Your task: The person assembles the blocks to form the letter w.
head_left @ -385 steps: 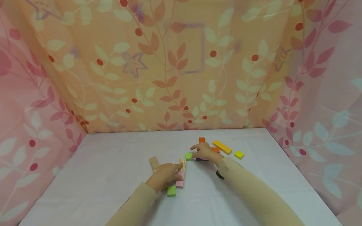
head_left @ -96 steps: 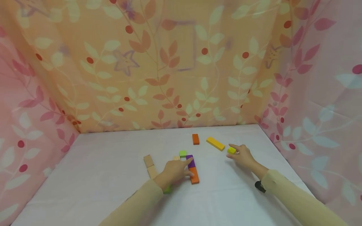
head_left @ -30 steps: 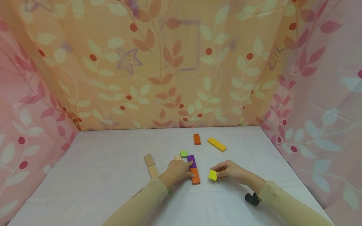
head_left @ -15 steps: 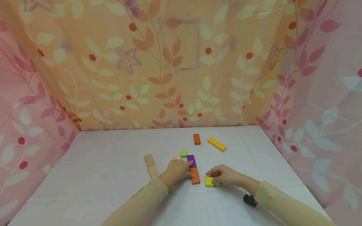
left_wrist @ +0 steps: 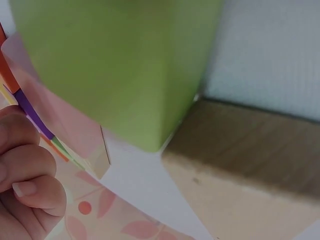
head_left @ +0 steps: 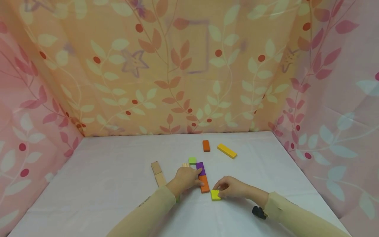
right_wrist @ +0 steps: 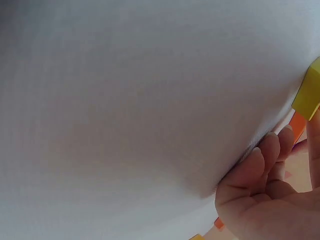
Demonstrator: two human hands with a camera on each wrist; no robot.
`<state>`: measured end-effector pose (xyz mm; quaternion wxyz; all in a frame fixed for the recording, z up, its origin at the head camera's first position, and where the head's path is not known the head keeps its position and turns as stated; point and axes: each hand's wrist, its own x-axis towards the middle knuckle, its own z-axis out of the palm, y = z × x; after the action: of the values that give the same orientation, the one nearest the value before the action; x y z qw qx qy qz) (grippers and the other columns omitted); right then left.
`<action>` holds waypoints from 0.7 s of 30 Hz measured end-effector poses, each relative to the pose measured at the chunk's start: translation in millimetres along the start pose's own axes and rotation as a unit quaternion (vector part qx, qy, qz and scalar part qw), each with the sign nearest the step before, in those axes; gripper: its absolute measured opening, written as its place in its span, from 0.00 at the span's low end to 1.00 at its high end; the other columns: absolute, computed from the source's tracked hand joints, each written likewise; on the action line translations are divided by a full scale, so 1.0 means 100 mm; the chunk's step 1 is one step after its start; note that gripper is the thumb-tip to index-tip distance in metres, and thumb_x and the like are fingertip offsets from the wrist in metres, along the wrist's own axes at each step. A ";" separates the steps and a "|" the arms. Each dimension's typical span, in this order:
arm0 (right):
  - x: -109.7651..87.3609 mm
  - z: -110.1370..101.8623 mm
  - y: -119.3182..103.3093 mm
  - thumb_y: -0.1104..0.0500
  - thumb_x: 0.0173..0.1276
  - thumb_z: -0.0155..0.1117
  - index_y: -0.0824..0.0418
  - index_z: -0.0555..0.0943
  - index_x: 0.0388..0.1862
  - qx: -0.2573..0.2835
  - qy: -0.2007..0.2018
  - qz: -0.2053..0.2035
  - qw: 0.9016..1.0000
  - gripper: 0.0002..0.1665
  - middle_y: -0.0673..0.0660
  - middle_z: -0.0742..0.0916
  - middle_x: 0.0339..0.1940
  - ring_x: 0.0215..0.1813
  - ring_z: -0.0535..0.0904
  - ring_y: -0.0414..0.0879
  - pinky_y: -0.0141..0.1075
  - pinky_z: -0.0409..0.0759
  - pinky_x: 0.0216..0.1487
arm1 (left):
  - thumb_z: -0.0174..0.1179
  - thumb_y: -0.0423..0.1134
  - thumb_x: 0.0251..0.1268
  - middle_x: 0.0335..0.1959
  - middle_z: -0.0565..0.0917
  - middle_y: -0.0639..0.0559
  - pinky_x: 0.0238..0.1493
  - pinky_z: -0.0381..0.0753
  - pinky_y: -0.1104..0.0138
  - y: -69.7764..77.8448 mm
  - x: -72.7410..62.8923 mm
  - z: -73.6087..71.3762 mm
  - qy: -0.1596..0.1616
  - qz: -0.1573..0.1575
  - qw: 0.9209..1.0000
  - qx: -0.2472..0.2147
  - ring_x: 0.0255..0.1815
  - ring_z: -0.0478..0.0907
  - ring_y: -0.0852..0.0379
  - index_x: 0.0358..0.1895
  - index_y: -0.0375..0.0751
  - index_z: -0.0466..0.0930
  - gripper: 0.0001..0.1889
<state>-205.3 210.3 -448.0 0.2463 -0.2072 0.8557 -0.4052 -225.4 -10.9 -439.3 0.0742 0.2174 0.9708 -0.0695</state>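
My right hand [head_left: 232,188] pinches a small yellow block [head_left: 215,196] between thumb and finger, low at the table and just right of the orange block's near end. In the right wrist view the yellow block [right_wrist: 307,92] shows at the fingertips. My left hand [head_left: 184,178] rests on a row of flat blocks. Its index finger touches the purple block [head_left: 200,167] and its thumb the orange block [head_left: 205,188]. These two lie end to end. Behind the left hand lie a small light green block [head_left: 192,161] and a striped block [head_left: 185,165], partly hidden.
Two plain wooden blocks [head_left: 156,168] lie end to end left of the left hand. Close to the left wrist camera are a green block [left_wrist: 120,75] and a pink block [left_wrist: 55,107]. Farther back lie another orange block [head_left: 206,145] and a long yellow-orange block [head_left: 227,151].
The right hand has brought the yellow block from the right side leftward and nearer, down beside the orange block's near end. The left hand has stayed on the purple and orange blocks.
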 end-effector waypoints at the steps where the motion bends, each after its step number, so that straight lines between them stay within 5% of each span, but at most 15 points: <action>1: 0.00 0.00 0.00 0.65 0.62 0.69 0.59 0.86 0.44 0.000 -0.001 -0.001 1.000 0.11 0.51 0.79 0.35 0.40 0.71 0.48 0.37 0.74 0.41 | 0.51 0.71 0.58 0.13 0.62 0.56 0.18 0.58 0.70 0.00 0.00 0.00 0.000 -0.001 1.000 -0.001 0.14 0.52 0.59 0.69 0.60 0.71 0.37; 21: 0.01 0.02 -0.01 0.63 0.62 0.70 0.59 0.87 0.46 0.002 -0.001 0.016 1.000 0.13 0.51 0.80 0.33 0.40 0.71 0.47 0.38 0.72 0.40 | 0.53 0.71 0.57 0.12 0.62 0.56 0.18 0.57 0.70 0.01 -0.02 0.00 -0.004 -0.008 1.000 -0.010 0.14 0.51 0.59 0.69 0.61 0.70 0.37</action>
<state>-205.4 208.3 -448.7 0.2537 -0.1938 0.8579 -0.4026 -223.3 -10.3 -438.9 0.0797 0.2085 0.9729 -0.0609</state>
